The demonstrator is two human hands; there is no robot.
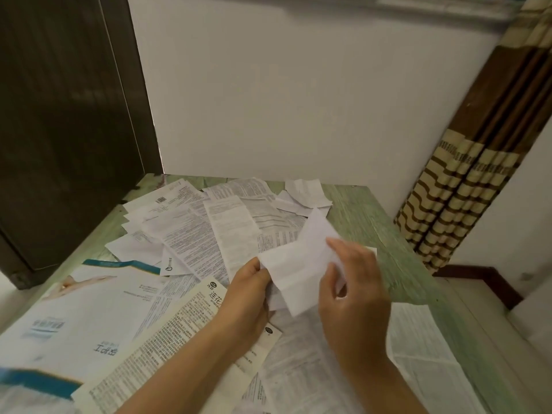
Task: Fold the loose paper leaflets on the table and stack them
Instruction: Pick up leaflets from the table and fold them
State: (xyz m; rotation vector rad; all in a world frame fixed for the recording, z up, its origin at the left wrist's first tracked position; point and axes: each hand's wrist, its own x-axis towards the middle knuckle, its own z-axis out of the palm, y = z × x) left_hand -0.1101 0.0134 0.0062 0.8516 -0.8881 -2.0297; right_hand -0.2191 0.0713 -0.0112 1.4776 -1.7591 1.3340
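A creased white leaflet [298, 261] is held up above the table between both hands, its blank side toward me, bent along several fold lines. My left hand [248, 297] pinches its lower left edge. My right hand [352, 291] grips its right side, thumb in front. Several loose printed leaflets [194, 237] lie spread and overlapping on the green table [373, 222]. A large glossy leaflet with a blue band [89, 309] lies at the near left, and a cream one with bold characters [179, 321] runs under my left forearm.
A white wall stands behind the table. A dark door panel [65, 130] is at the left. Striped brown-and-cream curtains [457, 198] hang at the right, beside the table's right edge. More printed sheets [418, 348] lie at the near right.
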